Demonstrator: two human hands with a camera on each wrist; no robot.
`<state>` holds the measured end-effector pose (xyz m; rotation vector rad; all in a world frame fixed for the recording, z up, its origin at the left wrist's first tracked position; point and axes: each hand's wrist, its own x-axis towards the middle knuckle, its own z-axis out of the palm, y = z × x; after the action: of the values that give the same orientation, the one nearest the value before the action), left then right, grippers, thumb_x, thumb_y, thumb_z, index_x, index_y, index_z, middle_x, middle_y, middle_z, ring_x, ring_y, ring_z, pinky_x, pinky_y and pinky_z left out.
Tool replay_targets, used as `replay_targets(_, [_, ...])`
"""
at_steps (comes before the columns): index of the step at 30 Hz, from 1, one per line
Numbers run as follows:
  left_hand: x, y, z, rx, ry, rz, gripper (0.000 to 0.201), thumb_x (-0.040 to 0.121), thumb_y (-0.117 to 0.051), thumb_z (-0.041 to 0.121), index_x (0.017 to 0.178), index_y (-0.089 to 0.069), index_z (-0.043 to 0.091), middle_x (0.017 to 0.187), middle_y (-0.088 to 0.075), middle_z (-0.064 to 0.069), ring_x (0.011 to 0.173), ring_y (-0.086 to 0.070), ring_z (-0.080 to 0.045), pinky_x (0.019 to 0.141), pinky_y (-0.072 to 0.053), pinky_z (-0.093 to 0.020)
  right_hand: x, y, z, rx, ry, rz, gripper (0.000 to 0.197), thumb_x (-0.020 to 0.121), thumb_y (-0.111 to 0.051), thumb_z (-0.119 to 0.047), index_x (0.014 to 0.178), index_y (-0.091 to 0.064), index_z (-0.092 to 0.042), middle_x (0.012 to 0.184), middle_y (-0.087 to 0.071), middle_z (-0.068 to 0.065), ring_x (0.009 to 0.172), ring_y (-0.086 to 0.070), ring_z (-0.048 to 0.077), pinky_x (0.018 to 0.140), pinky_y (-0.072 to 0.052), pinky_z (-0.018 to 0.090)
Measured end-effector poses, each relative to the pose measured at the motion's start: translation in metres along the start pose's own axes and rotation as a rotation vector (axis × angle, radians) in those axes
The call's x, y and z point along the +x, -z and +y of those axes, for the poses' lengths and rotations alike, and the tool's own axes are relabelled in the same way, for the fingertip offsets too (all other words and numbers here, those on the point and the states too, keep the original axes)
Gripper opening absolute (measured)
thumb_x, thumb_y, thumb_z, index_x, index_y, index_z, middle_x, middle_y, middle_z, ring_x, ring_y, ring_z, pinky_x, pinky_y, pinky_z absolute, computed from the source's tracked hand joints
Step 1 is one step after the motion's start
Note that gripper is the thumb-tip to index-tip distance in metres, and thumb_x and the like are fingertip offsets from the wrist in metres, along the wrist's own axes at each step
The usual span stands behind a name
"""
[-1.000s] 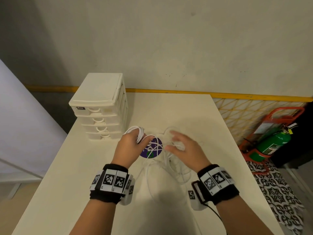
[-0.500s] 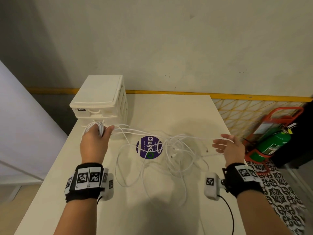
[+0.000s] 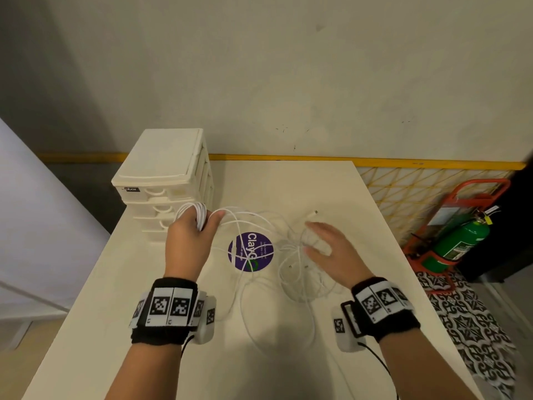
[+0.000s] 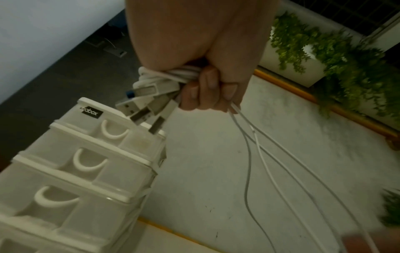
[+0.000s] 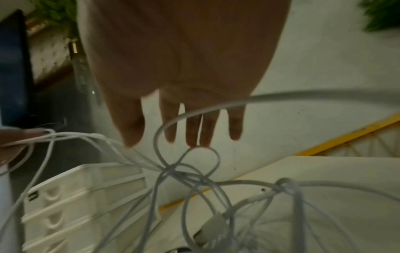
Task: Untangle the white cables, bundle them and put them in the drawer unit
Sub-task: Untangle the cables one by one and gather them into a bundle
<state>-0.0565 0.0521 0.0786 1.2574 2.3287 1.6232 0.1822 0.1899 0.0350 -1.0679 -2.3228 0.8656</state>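
- The left hand (image 3: 189, 241) has its grip closed round a wound bundle of white cables (image 3: 199, 216), with several USB plugs (image 4: 147, 104) sticking out below the fist; it hangs just in front of the drawer unit (image 3: 164, 168).
- The right hand (image 3: 331, 252) is spread wide, fingers straight, holding nothing, poised over the loose tangle (image 3: 300, 267) lying on the surface (image 3: 288, 183).
- Risk, as I judge it: strands run taut from the bundle into the tangle, which shows a knot (image 5: 173, 169) in the right wrist view. Pulling harder would tighten that knot rather than free it.
- Second risk: a loop could snag on the drawer unit's corner, or the dangling plugs could slip from the fist.
- Count: one drawer unit, with at least three closed drawers showing handles; four plugs visible in the fist, though the blur makes this uncertain; one purple sticker (image 3: 250, 251); one fire extinguisher (image 3: 458, 241) off the surface. The number of cables in the tangle cannot be told.
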Motion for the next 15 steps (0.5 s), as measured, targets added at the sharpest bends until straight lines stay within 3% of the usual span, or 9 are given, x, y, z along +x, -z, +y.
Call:
replay_targets(2, [0.002, 0.003, 0.002, 0.004, -0.031, 0.011, 0.049, 0.087, -0.065, 0.036, 0.065, -0.047, -0.004, 0.065, -0.051, -0.02, 0.062, -0.049, -0.033, 0.06, -0.043, -0.044, 0.001, -0.011, 0.0, -0.095, -0.022, -0.104, 0.035, 0.087, -0.061, -0.034, 0.121, -0.062, -0.025, 0.123, -0.054, -0.008, 0.112, -0.052, 0.008, 0.096, -0.037, 0.02])
replay_targets(4, [0.006, 0.01, 0.0, 0.029, -0.043, 0.032, 0.05, 0.087, -0.062, 0.04, 0.067, -0.048, -0.003, 0.064, -0.052, -0.019, 0.061, -0.05, -0.033, 0.059, -0.045, -0.046, 0.002, -0.014, 0.007, -0.171, -0.084, -0.09, 0.024, 0.088, -0.059, -0.036, 0.106, -0.07, -0.024, 0.106, -0.065, -0.003, 0.094, -0.061, 0.014, 0.084, -0.045, 0.024])
replay_targets(7, [0.01, 0.023, -0.007, 0.074, -0.014, 0.098, 0.048, 0.087, -0.062, 0.041, 0.066, -0.049, -0.001, 0.065, -0.053, -0.018, 0.062, -0.052, -0.032, 0.059, -0.046, -0.045, 0.0, -0.013, 0.022, -0.155, -0.162, -0.015, 0.021, 0.089, -0.059, -0.032, 0.098, -0.072, -0.019, 0.095, -0.069, 0.0, 0.083, -0.061, 0.017, 0.077, -0.046, 0.027])
replay_targets(12, [0.014, 0.047, -0.026, 0.173, 0.104, 0.187, 0.051, 0.088, -0.06, 0.04, 0.066, -0.047, -0.004, 0.065, -0.052, -0.02, 0.062, -0.05, -0.035, 0.056, -0.04, -0.039, -0.015, 0.01, 0.071, -0.004, -0.504, 0.271, 0.017, 0.091, -0.051, -0.02, 0.085, -0.068, -0.02, 0.086, -0.067, 0.006, 0.081, -0.065, 0.032, 0.082, -0.053, 0.044])
replay_targets(15, [0.014, 0.057, -0.034, 0.172, 0.151, 0.229, 0.053, 0.089, -0.059, 0.039, 0.067, -0.047, -0.007, 0.066, -0.051, -0.022, 0.063, -0.048, -0.038, 0.053, -0.036, -0.035, -0.028, 0.025, 0.098, -0.003, -0.685, 0.328, 0.023, 0.092, -0.048, -0.017, 0.095, -0.07, -0.015, 0.096, -0.07, 0.011, 0.086, -0.064, 0.033, 0.084, -0.051, 0.042])
